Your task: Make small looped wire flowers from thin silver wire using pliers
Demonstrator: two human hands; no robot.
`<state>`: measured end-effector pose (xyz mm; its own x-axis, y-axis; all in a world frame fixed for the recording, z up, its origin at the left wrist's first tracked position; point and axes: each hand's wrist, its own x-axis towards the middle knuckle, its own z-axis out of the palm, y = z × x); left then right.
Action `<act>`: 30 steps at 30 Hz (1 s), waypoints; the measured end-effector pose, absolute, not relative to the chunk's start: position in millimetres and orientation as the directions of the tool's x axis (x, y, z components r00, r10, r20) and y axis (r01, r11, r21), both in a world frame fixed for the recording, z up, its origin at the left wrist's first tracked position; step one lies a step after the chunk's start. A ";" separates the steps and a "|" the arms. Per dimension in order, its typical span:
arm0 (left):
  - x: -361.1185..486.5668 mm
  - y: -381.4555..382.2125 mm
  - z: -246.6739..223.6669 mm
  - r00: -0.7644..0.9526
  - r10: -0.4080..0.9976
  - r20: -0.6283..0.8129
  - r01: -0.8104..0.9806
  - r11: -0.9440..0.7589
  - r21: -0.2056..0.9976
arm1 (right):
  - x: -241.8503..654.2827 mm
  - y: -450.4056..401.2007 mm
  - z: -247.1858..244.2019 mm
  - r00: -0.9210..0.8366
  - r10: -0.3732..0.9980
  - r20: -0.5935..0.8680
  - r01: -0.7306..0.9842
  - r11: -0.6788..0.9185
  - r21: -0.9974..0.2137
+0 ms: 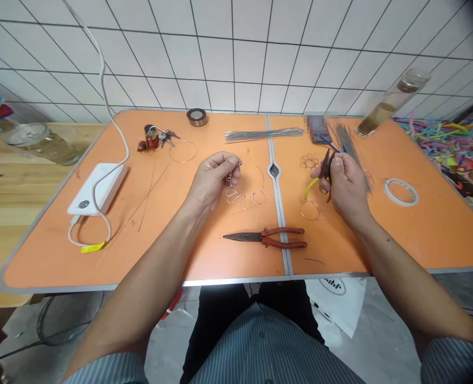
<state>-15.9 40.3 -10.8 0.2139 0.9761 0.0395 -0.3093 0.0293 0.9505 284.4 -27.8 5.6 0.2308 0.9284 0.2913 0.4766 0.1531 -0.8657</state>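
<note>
My left hand [216, 178] pinches a thin wire ring with small loops [246, 198] strung along its lower side. The ring hangs just above or on the orange table. My right hand [346, 181] is closed around small pliers [325, 166] with dark jaws; a yellow grip sticks out toward the lower left and a blue piece toward the upper left. Near that hand lie a flower-shaped wire piece [309, 161] and a plain wire ring [310, 210]. Between my forearms rest red-handled needle-nose pliers [264, 237], pointing left.
On the orange table [204, 256] lie a wire bundle [256, 136], dark tape [197, 117], keys [162, 137], a white tape roll [401, 192] and a white box [98, 189] with a cable. A glass bottle [392, 104] leans at back right, beside colourful strips [444, 144].
</note>
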 end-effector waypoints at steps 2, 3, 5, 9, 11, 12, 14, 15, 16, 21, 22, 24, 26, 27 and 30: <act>-16.0 40.4 -11.0 0.237 0.971 0.030 -0.327 0.051 0.944 | 284.1 -26.1 3.6 0.231 0.936 0.265 0.391 0.161 -0.906; -16.1 40.5 -11.1 0.250 0.968 0.023 -0.336 0.065 0.939 | 283.0 -25.1 3.5 0.215 0.944 0.251 0.382 0.155 -0.911; -16.1 40.3 -11.7 0.289 0.957 0.005 -0.350 0.101 0.931 | 278.1 -22.4 4.9 0.173 0.960 0.220 0.422 0.130 -0.897; -14.3 35.8 -12.8 0.418 0.908 -0.040 -0.362 0.207 0.909 | 256.7 -16.1 7.9 0.044 0.988 0.148 0.431 0.115 -0.895; -11.8 31.5 -13.0 0.481 0.876 -0.047 -0.366 0.249 0.897 | 242.2 -13.4 6.2 -0.018 0.995 0.098 0.367 0.098 -0.925; -10.1 29.2 -12.9 0.503 0.863 -0.044 -0.372 0.262 0.890 | 234.6 -12.3 4.4 -0.036 0.996 0.076 0.334 0.083 -0.939; -6.2 25.3 -12.5 0.531 0.846 -0.036 -0.397 0.286 0.872 | 219.6 -10.4 0.2 -0.049 0.997 0.052 0.298 0.065 -0.952; -4.3 24.0 -12.3 0.534 0.845 -0.035 -0.413 0.296 0.861 | 212.4 -9.8 -1.9 -0.065 0.997 0.045 0.293 0.062 -0.954; -2.6 23.2 -12.3 0.529 0.848 -0.035 -0.429 0.303 0.851 | 205.7 -9.3 -3.7 -0.080 0.996 0.039 0.285 0.060 -0.957; -0.6 25.2 -12.2 0.435 0.899 -0.054 -0.470 0.278 0.838 | 191.9 -12.6 -5.6 -0.208 0.978 0.002 0.196 0.043 -0.980; -1.4 26.0 -11.7 0.421 0.905 -0.061 -0.468 0.275 0.840 | 195.9 -15.8 -5.1 -0.217 0.976 0.020 0.229 0.071 -0.971; -3.3 27.2 -10.3 0.398 0.914 -0.074 -0.465 0.271 0.843 | 212.0 -26.6 -4.3 -0.188 0.979 0.082 0.382 0.149 -0.912; -4.9 28.1 -8.8 0.376 0.923 -0.081 -0.474 0.267 0.839 | 236.1 -43.5 -4.9 -0.086 0.990 0.113 0.539 0.142 -0.830; -5.3 28.4 -8.2 0.366 0.926 -0.086 -0.480 0.267 0.836 | 249.5 -53.4 -5.8 -0.053 0.995 0.088 0.579 0.103 -0.809; -4.8 29.5 -7.6 0.355 0.930 -0.097 -0.507 0.279 0.816 | 286.8 -80.4 -11.6 -0.094 0.987 -0.129 0.629 -0.041 -0.777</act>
<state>-4.8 29.5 -7.6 0.3547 0.9299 -0.0974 -0.5070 0.2788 0.8156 286.8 -80.4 -11.6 -0.0942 0.9872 -0.1285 0.6287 -0.0411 -0.7766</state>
